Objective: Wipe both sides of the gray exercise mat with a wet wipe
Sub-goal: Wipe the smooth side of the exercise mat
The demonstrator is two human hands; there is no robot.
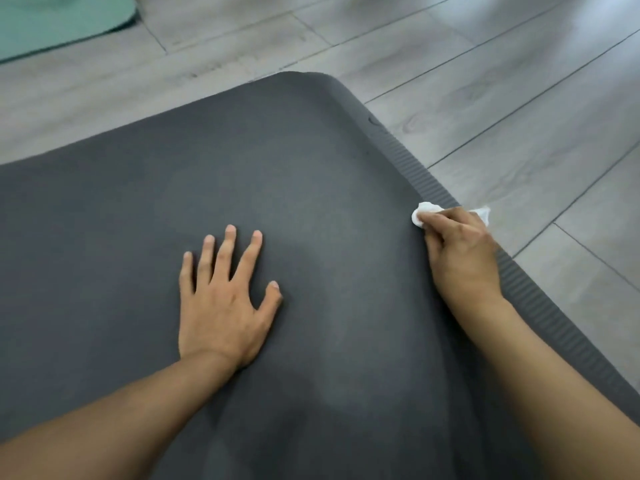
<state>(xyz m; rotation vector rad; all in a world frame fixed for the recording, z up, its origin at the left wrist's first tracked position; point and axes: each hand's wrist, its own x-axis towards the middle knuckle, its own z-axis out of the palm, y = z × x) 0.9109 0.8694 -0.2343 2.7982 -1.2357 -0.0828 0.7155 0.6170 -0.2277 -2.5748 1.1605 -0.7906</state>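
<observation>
The right hand pinches a limp wipe at the mat edge just beyond its fingertips, left hand flat, open; soft, floppy mat, best lifted there

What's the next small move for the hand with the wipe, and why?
Probably drag the wet wipe back inward across the gray exercise mat toward the left hand. The right hand has the wipe bunched at the mat's right ribbed edge, so that stroke has run out, while the left hand is spread flat, pinning the mat. A broad stretch lies between them.
</observation>
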